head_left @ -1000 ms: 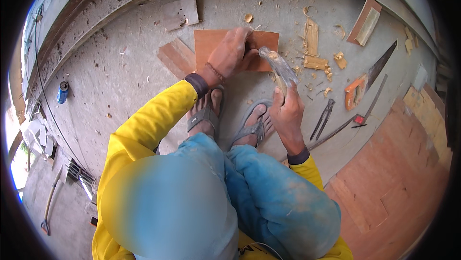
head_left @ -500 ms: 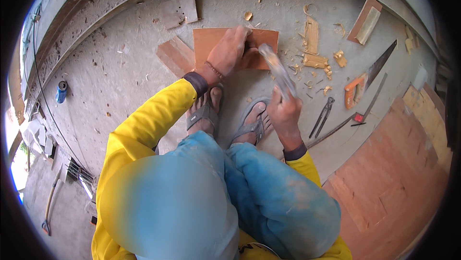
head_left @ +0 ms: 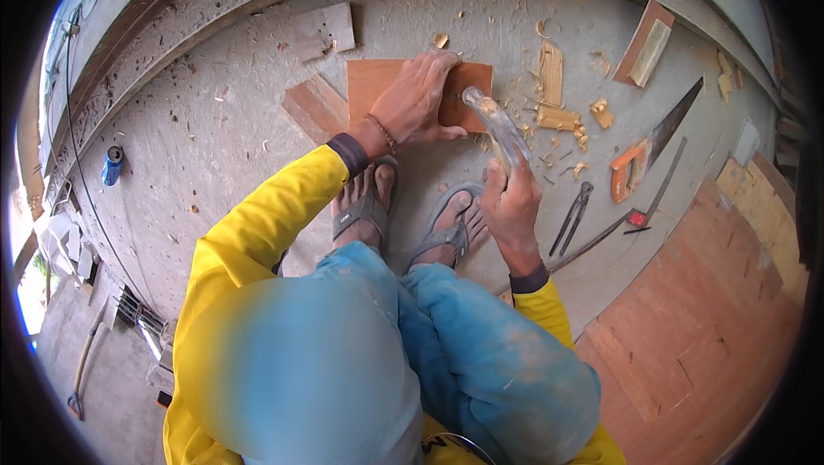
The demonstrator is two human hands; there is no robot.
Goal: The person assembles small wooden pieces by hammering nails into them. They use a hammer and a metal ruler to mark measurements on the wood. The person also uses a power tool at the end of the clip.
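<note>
A hammer (head_left: 501,128) slanted up to the board's (head_left: 372,89) right end.
The right hand (head_left: 512,208) gripped it; the left hand's (head_left: 415,98) fingers spread across the board.

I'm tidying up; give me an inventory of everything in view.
hammer: 1, grey, upper centre
plywood piece: 1, brown, upper centre
handsaw: 1, orange-handled, right
pincers: 1, dark, right
long bar: 1, dark, right
drink can: 1, blue, left
shovel: 1, brown-handled, lower left
wood shavings: many, tan, upper right
wood offcuts: several, brown or grey, top
plywood sheet: 1, brown, lower right
sandals: 2, grey, centre
trousers: 1, blue, bottom
left hand: 1, bare, on plywood piece
right hand: 1, bare, gripping hammer
</note>
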